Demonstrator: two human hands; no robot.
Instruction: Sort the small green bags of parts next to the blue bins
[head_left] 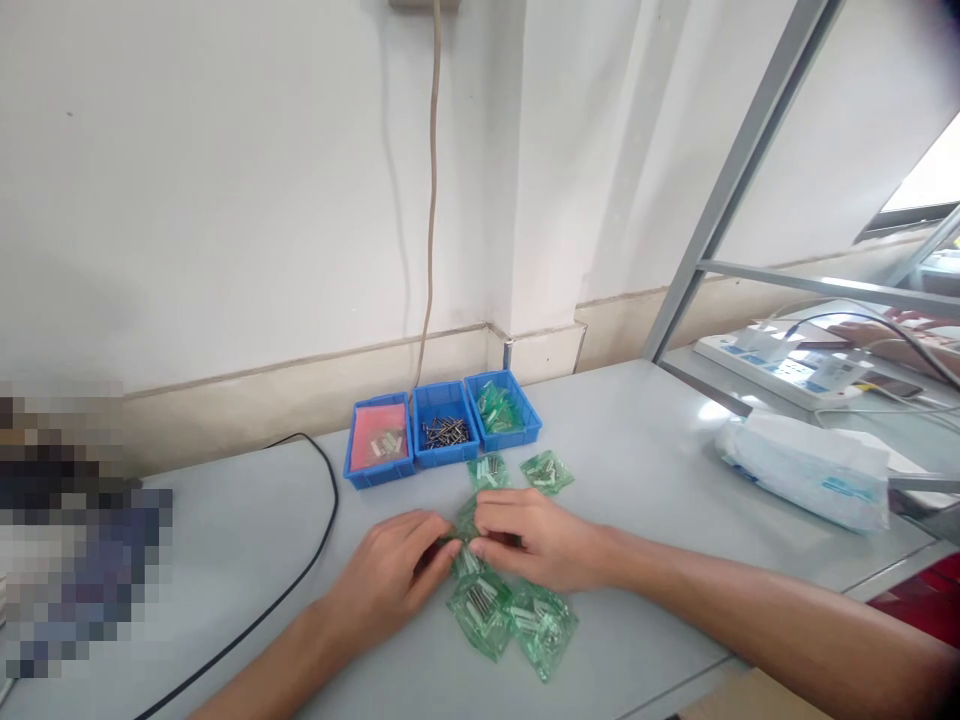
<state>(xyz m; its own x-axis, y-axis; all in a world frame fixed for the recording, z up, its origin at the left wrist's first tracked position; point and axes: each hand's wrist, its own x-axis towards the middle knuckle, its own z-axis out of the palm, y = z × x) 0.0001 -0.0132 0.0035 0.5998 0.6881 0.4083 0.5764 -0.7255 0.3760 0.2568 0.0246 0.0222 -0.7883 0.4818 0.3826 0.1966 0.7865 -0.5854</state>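
A small green plastic bag [466,518] is pinched between both my hands over the grey table. My left hand [401,565] grips its left edge between thumb and fingers. From the other side, my right hand [536,535] holds its right edge, the fingers partly covering it. What is inside this bag I cannot make out. Under and nearer than my hands lie filled green bags, one with screws and pale plugs [481,610] and another beside it [541,625]. Beyond my fingers rest two more filled bags, one left [488,467] and one right [547,472].
Three blue bins stand near the wall: one with pink lining and pale plugs [356,478], one with screws [445,460], one with green bags [517,438]. A black cable [315,553] crosses the table's left. Right are a white plastic package [814,470], metal frame [739,185] and power strip [772,370].
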